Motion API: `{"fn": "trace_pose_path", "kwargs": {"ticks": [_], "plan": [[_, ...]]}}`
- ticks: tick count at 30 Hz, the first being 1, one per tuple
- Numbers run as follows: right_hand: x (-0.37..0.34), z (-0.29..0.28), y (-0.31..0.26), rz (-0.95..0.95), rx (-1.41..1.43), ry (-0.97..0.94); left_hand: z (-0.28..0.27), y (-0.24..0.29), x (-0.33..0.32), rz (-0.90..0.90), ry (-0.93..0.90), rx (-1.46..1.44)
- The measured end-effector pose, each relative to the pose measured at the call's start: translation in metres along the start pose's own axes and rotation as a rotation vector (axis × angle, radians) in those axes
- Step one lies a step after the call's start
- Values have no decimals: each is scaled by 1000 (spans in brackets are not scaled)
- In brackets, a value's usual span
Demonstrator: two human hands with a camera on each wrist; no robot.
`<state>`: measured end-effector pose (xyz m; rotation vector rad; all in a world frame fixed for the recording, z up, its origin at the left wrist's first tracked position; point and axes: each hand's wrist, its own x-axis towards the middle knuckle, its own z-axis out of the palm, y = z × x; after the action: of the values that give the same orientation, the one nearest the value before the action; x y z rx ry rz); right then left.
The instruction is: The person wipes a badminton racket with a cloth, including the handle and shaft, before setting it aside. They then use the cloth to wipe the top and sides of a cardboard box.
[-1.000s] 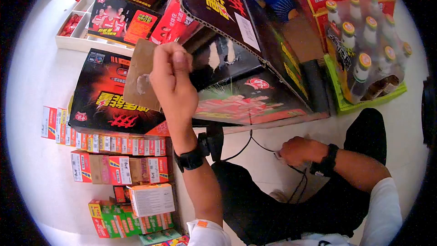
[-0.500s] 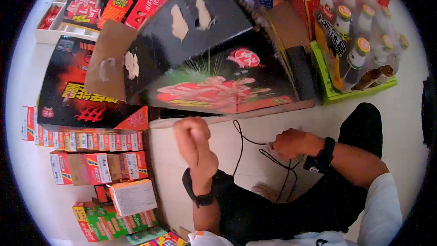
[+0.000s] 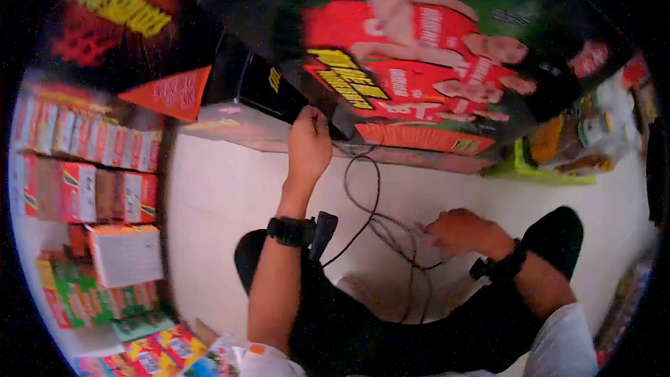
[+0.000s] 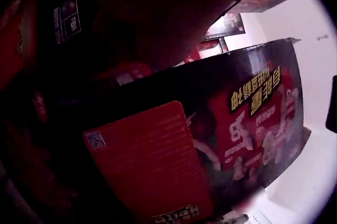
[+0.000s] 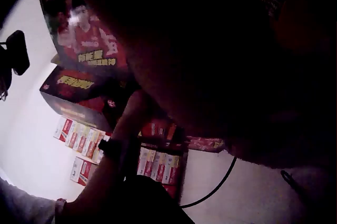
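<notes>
A large black carton printed with players in red jerseys stands in front of the person, tilted. At its lower left edge is the left hand, fingers curled at the carton's edge and partly hidden. In the left wrist view, the carton's printed side fills much of the frame. Lower right in the head view, the right hand hangs over the floor beside a black cable. A small pale piece shows at its fingertips, too blurred to tell its kind.
Another black carton stands at upper left. Several rows of small product boxes and a white box line the left side. A green tray with wrapped bottles is at right. Cable loops lie between the legs.
The left hand let go of the brown cardboard flap, drew back, then came to the carton's lower edge. The carton's player print now faces up, closer. The right hand stays low.
</notes>
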<state>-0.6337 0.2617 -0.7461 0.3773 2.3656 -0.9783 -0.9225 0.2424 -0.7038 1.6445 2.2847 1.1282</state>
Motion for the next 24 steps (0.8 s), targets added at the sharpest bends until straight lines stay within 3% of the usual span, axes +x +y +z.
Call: {"fn": "trace_pose_path", "kwargs": {"ticks": [3,5,7,9,12,14,16,18,19,21,22,24], "plan": [[-8,7,1,-26,-38,50,18,-3,8,58,42,-158],[-12,15,2,2,-16,97,30,-5,5,-192,-8,-375],[-16,11,1,61,53,129,34,-4,7,-250,-29,-476],[-15,3,0,89,130,138,23,12,9,-138,-21,-447],[-9,9,-5,244,408,260,-13,32,18,-446,-517,-479],[-12,12,4,331,776,305,4,26,6,-309,-382,-632],[-23,32,37,236,740,622,22,17,-1,-169,-305,-691],[-39,-5,-2,178,1172,861,33,7,-4,-25,-297,-664],[-56,-51,-54,174,1631,928,43,10,-5,13,-302,-679],[-93,-67,-77,-258,1330,1259,49,12,-6,91,-299,-703],[-117,-72,-77,-250,1176,1708,54,11,-5,113,-268,-688],[-119,-91,-140,-603,430,1653,52,4,-10,154,-203,-661]]}}
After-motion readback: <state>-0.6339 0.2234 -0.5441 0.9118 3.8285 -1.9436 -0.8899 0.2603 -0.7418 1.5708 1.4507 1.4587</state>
